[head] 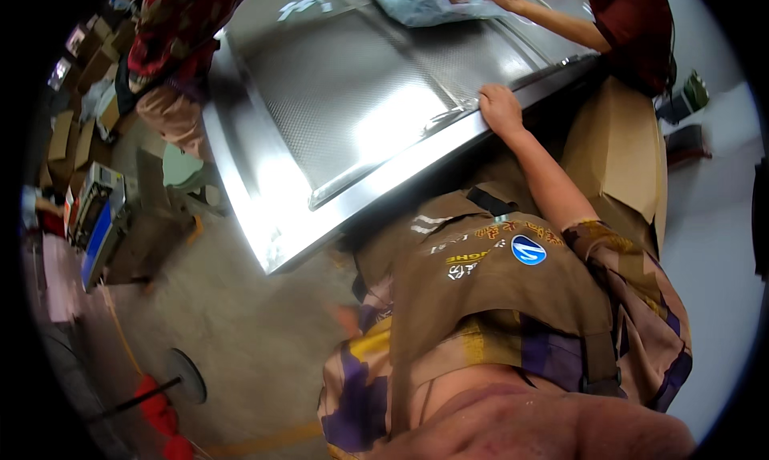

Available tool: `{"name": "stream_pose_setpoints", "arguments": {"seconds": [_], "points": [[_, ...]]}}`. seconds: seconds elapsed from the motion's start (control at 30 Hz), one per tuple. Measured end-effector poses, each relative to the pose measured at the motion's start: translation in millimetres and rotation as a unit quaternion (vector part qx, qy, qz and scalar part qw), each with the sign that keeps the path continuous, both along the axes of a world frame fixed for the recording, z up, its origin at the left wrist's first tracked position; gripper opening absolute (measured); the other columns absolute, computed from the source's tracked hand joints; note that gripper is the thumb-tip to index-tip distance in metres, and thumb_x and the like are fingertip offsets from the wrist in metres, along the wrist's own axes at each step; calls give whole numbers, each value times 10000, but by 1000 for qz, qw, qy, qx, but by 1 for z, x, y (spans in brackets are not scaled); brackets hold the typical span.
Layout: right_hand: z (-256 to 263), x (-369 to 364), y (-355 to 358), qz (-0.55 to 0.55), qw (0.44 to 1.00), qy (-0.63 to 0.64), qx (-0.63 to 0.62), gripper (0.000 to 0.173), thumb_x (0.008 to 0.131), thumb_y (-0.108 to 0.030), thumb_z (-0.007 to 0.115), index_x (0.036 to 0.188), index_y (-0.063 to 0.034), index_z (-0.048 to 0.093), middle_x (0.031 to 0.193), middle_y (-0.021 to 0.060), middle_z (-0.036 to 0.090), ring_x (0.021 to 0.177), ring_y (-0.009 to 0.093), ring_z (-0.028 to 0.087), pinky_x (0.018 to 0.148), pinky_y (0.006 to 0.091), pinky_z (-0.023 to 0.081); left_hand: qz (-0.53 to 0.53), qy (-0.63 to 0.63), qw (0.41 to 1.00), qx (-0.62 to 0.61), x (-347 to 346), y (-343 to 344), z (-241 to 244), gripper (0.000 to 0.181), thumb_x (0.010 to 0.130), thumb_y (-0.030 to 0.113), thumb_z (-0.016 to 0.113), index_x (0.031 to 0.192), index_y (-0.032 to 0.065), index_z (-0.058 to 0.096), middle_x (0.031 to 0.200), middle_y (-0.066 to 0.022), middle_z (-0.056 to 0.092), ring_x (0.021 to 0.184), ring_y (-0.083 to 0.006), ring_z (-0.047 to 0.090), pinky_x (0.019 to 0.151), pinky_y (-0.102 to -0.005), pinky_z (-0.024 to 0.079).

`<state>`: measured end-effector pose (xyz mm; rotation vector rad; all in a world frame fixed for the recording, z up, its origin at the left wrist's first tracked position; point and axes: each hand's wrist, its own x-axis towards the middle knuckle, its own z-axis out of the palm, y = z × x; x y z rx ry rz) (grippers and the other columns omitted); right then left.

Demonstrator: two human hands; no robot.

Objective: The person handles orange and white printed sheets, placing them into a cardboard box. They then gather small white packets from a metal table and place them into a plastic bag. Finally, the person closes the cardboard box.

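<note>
My right hand (501, 110) lies curled over the near rim of a metal-framed table (384, 181), with the fingertips on its upper side. My left hand is out of view. Inside the frame lies a dark, finely textured surface (336, 87). A crumpled clear plastic strip (444, 121) lies along its near edge, just left of my right hand. Small white pieces (306, 5) are scattered at the far left of the tabletop. A pale, translucent plastic bag (414, 6) lies at the far side, where other people's hands touch it.
A co-worker in a dark red top (631, 33) is at the right and another in a patterned sleeve (180, 21) at the left. A large cardboard box (613, 154) stands by my right arm. Left are a green stool (180, 166), open cartons (75, 139) and a round-based stand (187, 376).
</note>
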<state>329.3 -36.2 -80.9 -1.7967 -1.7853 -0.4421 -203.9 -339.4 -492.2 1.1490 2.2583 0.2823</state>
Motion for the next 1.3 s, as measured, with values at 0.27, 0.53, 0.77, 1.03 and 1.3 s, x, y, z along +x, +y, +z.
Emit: {"name": "stream_pose_setpoints", "arguments": {"seconds": [0.27,0.53,0.77,1.03,1.3], "points": [[-16,4,6,47,997,1,65,165,820,-151,540,765,-41,650,857,122,659,876,322,598,822,440,474,54,-47,997,3,5,-3,43,374,827,156,621,1139,-40,559,1022,-200,598,918,-331,601,786,-398,494],[-13,6,3,53,996,14,76,200,822,-185,550,744,-28,646,826,139,647,864,328,595,805,444,478,118,-172,966,152,-4,-2,113,352,877,143,587,1168,-47,532,1053,-172,586,931,-295,592,816,-366,491],[-15,17,-5,17,998,17,53,241,842,-209,531,787,-21,671,843,124,660,910,301,597,842,420,472,-32,-95,924,369,-53,-27,250,334,920,131,558,1194,-53,508,1080,-149,575,943,-263,583,841,-338,489],[-6,7,-4,46,998,23,47,246,839,-215,555,762,-12,671,827,117,662,889,286,602,838,401,474,325,-764,497,253,-56,72,327,315,901,214,631,1043,-29,490,922,-94,545,735,-162,543,612,-278,460],[11,16,-22,23,998,46,-44,262,863,-232,549,840,-16,695,900,128,663,937,295,588,862,408,470,382,-595,633,315,-69,114,362,257,927,307,596,979,77,494,685,-36,532,549,-132,509,471,-259,435]]}}
